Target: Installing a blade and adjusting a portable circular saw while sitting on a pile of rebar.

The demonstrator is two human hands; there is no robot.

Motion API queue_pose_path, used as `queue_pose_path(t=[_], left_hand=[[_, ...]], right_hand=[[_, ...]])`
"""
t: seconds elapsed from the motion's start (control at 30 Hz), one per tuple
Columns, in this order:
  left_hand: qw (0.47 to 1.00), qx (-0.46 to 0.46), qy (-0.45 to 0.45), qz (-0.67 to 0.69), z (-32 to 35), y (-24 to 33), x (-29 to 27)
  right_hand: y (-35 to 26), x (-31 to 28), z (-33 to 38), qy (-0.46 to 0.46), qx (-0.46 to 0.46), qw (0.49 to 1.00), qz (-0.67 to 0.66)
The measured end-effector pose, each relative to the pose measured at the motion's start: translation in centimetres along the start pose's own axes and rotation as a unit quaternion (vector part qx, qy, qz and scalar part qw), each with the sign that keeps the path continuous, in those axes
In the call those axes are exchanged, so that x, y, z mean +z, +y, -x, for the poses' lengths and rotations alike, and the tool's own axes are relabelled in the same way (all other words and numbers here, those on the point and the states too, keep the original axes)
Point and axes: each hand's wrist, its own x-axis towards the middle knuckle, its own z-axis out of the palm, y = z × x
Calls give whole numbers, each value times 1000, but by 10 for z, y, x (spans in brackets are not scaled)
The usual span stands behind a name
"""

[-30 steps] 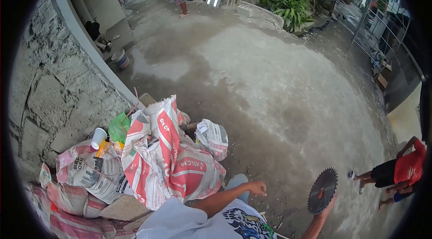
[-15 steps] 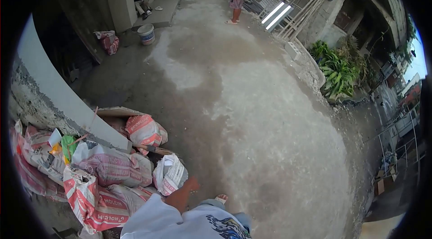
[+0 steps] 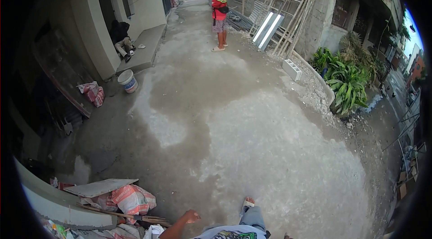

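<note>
My left hand (image 3: 192, 216) hangs low at the bottom of the view, its fingers curled in. I see nothing in it. My right hand does not show; a small skin-coloured bit at the lower edge is too cut off to name. Nearest to my left hand are a bundle of thin sticks (image 3: 153, 220) and a red-and-white cement sack (image 3: 131, 199), both apart from it. A flat board (image 3: 101, 187) lies against that sack. My jeans leg (image 3: 253, 218) and a sandalled foot (image 3: 248, 201) stretch forward over the concrete.
A person in red (image 3: 219, 5) stands ahead; another sits on a step (image 3: 150, 48) at left, near a white bucket (image 3: 128, 81) and a sack (image 3: 92, 93). On the right are wooden frames (image 3: 288, 14), metal strips (image 3: 268, 31), a hollow block (image 3: 292, 70) and plants (image 3: 346, 86).
My view has tilted up, so the lane and people sit lower in the picture. The sack pile has slid down and left, mostly out of sight. One foot has come forward.
</note>
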Motion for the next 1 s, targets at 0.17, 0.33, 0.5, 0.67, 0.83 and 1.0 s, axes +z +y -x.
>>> queue_pose_path(t=[0.17,0.33,0.5,0.67,0.83,1.0], left_hand=[[936,74,154,307,-35,184,-93],[951,58,301,30,-126,236,-196],[961,-4,270,67,-259,268,-329],[978,11,185,-100,-378,397,-546],[961,100,258,15,-474,482,-745],[914,151,318,202,-570,456,-861]], right_hand=[[-364,-56,-229,-96,-35,991,89],[-722,-51,-360,-47,-316,946,-44],[-923,46,-352,-150,-335,929,-47],[-920,143,-360,-204,-183,958,83],[-961,236,-394,-255,36,952,167],[-1072,315,-484,-286,45,928,235]])
